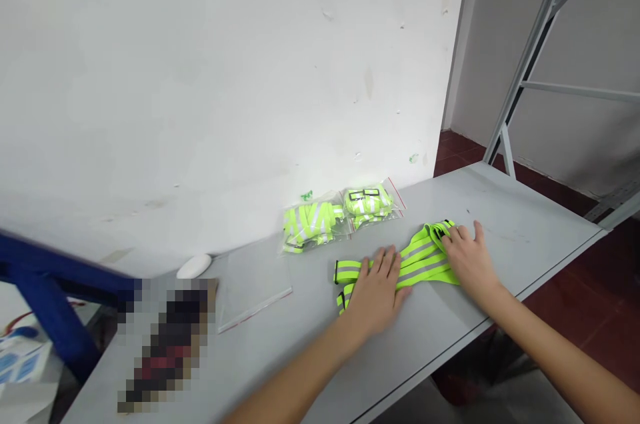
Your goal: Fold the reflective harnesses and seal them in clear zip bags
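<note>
Neon yellow-green reflective straps [420, 269] with grey stripes and black buckles lie bunched lengthwise on the grey table [305, 337]. My left hand [375, 292] rests flat across their left part, fingers stretched out, with buckled ends showing past the fingertips. At the right end, my right hand [469, 263] pinches a folded-over portion of the straps; its thumb and fingertips are partly hidden. Behind them, two clear zip bags, a left one [311, 224] and a right one [369, 203], hold similar folded straps near the wall. A flat clear zip bag [255, 283] lies left of my left hand.
A white oval object [195, 267] sits by the wall, close to a pixelated dark item [167, 347]. A blue metal frame [53, 314] stands at the left. Beyond the table's right end rises a grey metal rack [533, 31]. The white wall [225, 77] borders the table's back.
</note>
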The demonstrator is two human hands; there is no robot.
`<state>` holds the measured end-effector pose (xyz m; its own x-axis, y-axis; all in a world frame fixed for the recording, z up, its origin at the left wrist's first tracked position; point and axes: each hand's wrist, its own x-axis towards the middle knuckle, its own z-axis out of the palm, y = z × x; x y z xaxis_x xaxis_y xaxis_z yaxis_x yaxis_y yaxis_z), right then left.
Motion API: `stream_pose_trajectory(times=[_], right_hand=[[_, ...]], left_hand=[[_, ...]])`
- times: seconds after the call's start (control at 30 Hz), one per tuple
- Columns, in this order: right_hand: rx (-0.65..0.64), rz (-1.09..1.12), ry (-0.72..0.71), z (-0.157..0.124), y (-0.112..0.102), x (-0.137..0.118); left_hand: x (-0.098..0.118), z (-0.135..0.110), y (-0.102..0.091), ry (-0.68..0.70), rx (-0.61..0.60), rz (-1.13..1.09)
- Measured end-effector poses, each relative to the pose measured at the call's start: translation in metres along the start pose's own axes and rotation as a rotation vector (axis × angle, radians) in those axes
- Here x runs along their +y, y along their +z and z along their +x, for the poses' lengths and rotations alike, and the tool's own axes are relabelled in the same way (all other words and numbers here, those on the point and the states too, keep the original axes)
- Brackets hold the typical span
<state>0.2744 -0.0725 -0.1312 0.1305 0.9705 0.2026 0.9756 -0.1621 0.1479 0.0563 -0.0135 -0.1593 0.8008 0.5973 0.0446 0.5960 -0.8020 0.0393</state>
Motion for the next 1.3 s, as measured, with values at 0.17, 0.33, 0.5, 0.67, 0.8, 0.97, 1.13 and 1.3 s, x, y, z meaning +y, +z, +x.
stream_pose_trajectory(times=[0.17,0.33,0.5,0.67,0.8,0.97,1.13,1.3], right_hand=[[0.005,0.194,-0.098,-0.015,0.029,-0.006],[-0.178,0.516,-0.092,-0.016,0.022,0.009],[-0.259,0.854,-0.134,-0.007,0.007,0.036],[-0.081,1.093,0.084,-0.008,0.020,0.026],[-0.038,1.246,0.180,-0.015,0.025,0.007],[-0.229,1.411,-0.123,-0.025,0.012,0.009],[-0.058,0.923,-0.477,-0.018,0.008,0.036],[0.044,0.401,-0.801,-0.010,0.015,0.039]], left_hand=[[0.003,0.002,0.002,-0.018,0.004,-0.030],[-0.010,0.003,-0.003,-0.014,-0.032,-0.054],[-0.015,0.007,-0.026,0.009,-0.104,-0.099],[0.047,0.025,-0.032,0.103,0.040,-0.285],[0.084,0.040,-0.007,0.008,0.057,-0.256],[0.067,0.032,0.008,0.003,0.134,-0.308],[0.047,0.004,-0.005,0.124,0.126,-0.385],[0.032,-0.026,-0.017,0.150,0.020,-0.545]])
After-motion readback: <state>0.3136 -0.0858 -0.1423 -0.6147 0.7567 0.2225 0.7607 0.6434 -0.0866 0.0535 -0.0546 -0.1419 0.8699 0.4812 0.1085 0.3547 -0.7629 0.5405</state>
